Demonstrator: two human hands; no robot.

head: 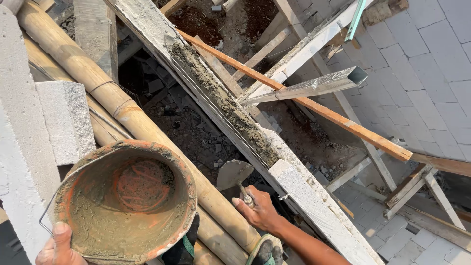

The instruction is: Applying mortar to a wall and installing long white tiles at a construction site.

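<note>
orange plastic bucket mortar-crusted, rough | metal trowel matt | bamboo pole smooth

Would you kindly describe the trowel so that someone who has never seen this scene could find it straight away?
Start at the long wall top running diagonally, spread with a band of wet mortar. Just left of its lower end, the right hand grips a small trowel. Its rounded, mortar-grey metal blade points upward, unlike the orange bucket tilted by the left hand.
</note>
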